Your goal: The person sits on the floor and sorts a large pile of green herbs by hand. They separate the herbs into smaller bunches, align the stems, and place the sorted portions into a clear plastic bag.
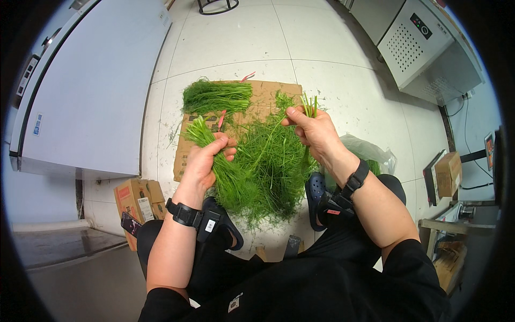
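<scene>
My left hand grips a thick bunch of feathery green herb, likely dill or fennel, its pale stem ends pointing up and left. Between the thumb and fingers of my right hand are a few thin stems of the same herb, with fronds hanging below the hand. A loose heap of the herb lies between my hands, over a flattened cardboard sheet. Towards the sheet's far left lies a bundle of herb with aligned stems. A red tie shows near my left hand.
A clear plastic bag with greens stands right of my right shoe. At left are a white appliance and a cardboard box with a phone beside it. A steel cabinet stands at the upper right.
</scene>
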A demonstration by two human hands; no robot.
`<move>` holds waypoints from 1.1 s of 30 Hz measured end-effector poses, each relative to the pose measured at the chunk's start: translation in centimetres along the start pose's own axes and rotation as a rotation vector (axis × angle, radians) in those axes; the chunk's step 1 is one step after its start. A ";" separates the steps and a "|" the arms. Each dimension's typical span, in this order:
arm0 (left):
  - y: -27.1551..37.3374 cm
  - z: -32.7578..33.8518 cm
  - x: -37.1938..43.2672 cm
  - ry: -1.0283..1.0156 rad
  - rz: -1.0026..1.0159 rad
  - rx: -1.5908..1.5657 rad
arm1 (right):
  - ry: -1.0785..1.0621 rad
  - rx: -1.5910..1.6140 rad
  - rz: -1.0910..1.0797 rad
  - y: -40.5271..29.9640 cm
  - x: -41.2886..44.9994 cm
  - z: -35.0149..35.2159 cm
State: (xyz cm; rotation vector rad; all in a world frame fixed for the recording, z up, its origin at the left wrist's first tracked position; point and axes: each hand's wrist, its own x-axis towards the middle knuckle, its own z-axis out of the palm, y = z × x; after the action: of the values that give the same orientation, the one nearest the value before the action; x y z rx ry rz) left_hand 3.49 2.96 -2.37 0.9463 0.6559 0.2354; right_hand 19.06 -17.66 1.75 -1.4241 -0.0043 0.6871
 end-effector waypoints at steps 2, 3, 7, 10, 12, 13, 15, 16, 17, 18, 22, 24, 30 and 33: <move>0.2 1.1 -0.9 -0.019 0.006 0.083 | -0.025 -0.061 -0.038 0.1 0.1 -0.1; 0.3 1.3 -1.1 -0.024 0.010 0.110 | -0.035 -0.081 -0.052 0.1 0.0 0.1; -0.2 1.5 -1.0 -0.150 -0.073 0.194 | -0.090 -0.083 -0.027 0.5 0.1 0.1; -0.4 1.7 -1.1 -0.218 -0.060 0.203 | -0.180 -0.121 -0.055 1.1 0.3 -0.2; -0.5 1.8 -1.1 -0.224 -0.060 0.201 | -0.210 -0.158 -0.072 1.2 0.0 -0.1; -0.5 1.7 -1.1 -0.226 -0.060 0.200 | -0.234 -0.200 -0.082 1.0 -0.4 0.2; -0.5 1.6 -1.1 -0.231 -0.053 0.201 | -0.260 -0.242 -0.092 0.9 -0.7 0.4; -0.6 1.6 -1.0 -0.232 -0.050 0.201 | -0.261 -0.263 -0.115 1.0 -0.8 0.5; -0.7 1.5 -0.9 -0.232 -0.061 0.200 | -0.263 -0.273 -0.126 1.0 -0.5 0.3; -0.7 1.6 -0.9 -0.232 -0.065 0.199 | -0.264 -0.284 -0.138 1.1 -0.3 0.1; -0.7 1.6 -1.0 -0.252 -0.063 0.202 | -0.338 -0.546 -0.058 0.8 0.3 -0.5; -0.6 1.6 -1.1 -0.273 -0.043 0.203 | -0.330 -0.523 -0.080 0.4 0.0 -0.6; -0.4 1.8 -1.5 -0.320 -0.047 0.201 | -0.162 -0.183 -0.197 -1.0 0.2 -1.0; -0.5 2.0 -1.5 -0.365 -0.048 0.185 | -0.122 -0.172 -0.227 -1.0 0.3 -1.0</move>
State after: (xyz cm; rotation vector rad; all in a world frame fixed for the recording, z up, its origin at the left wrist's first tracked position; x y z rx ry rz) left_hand 3.46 0.61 -1.34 1.1147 0.3662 -0.0438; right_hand 20.14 -18.45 2.31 -1.5153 -0.3228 0.5951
